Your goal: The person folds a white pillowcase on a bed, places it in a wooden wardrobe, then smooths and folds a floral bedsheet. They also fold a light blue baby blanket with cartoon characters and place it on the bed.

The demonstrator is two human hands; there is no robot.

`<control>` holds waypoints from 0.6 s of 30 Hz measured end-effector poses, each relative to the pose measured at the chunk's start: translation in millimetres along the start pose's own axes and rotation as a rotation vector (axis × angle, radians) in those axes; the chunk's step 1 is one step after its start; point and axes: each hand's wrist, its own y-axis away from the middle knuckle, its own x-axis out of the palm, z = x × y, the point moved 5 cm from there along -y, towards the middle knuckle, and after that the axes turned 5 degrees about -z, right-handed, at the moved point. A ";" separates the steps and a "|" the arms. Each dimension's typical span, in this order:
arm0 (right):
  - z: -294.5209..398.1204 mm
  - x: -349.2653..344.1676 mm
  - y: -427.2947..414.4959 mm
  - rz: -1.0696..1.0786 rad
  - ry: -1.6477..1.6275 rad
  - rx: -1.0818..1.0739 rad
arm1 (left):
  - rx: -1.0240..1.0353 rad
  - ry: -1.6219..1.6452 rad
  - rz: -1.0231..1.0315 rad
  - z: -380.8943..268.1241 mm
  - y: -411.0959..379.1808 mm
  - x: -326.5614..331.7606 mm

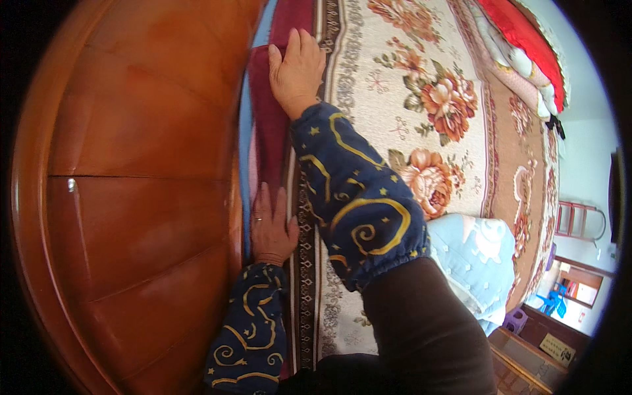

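My right hand [297,69] lies palm down on the burgundy cloth [269,116] and the dark patterned border of a floral bed cover [370,118]. Its thumb is spread to the left. Nearer my body, my left hand [273,227] rests flat on the same strip, a ring on one finger. Both hands are beside a brown wooden headboard [148,148]. Between the headboard and the burgundy cloth runs a narrow light-blue layer [245,128]. Navy sleeve covers with yellow swirls and stars wrap both forearms.
A light-blue blanket [469,261] with a cartoon figure is bunched near my right elbow. Folded red bedding [531,37] is piled at the far upper right. Beyond the bed are a red stepladder [576,219], a purple stool [515,321] and a blue plastic chair [555,300].
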 end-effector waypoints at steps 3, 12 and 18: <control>7.2 23.4 38.8 0.801 -0.087 0.119 | -0.042 0.009 0.046 -0.4 -0.7 0.1; -34.3 17.5 9.9 0.259 -0.365 0.397 | -0.033 0.021 0.042 -3.1 -3.1 -7.8; -41.6 63.7 -22.4 0.234 -0.299 0.094 | 0.061 0.066 0.050 -3.0 -9.7 -0.5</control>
